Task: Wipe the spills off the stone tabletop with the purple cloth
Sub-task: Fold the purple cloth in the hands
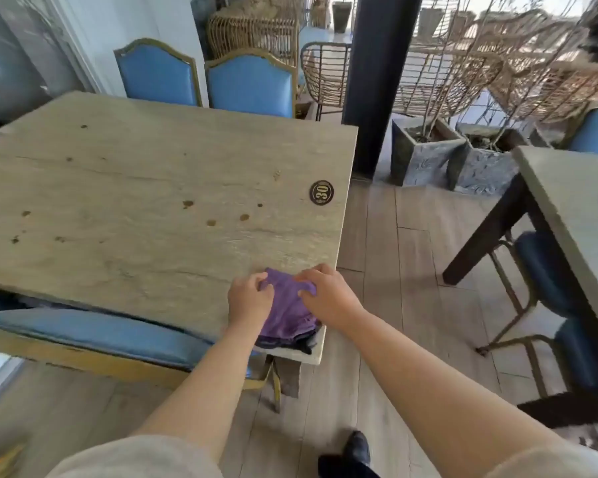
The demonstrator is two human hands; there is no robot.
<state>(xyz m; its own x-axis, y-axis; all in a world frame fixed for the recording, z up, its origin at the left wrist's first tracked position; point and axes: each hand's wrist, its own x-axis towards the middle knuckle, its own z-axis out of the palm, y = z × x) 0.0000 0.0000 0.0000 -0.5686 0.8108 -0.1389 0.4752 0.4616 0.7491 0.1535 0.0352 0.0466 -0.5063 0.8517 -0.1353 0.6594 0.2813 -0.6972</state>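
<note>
stone tabletop [135,188] spotted with spills [210,222]; left hand [249,300] and right hand [328,294] grip purple cloth [287,312].

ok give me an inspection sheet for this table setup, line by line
surface: stone tabletop, brown spills scattered on it
job's things: purple cloth bunched at the near right corner
clutter: round number plaque near the right edge
grippers: left hand and right hand both grip the cloth
cables: nothing seen
surroundings: blue chairs, wicker chairs, stone planters, second table
</note>
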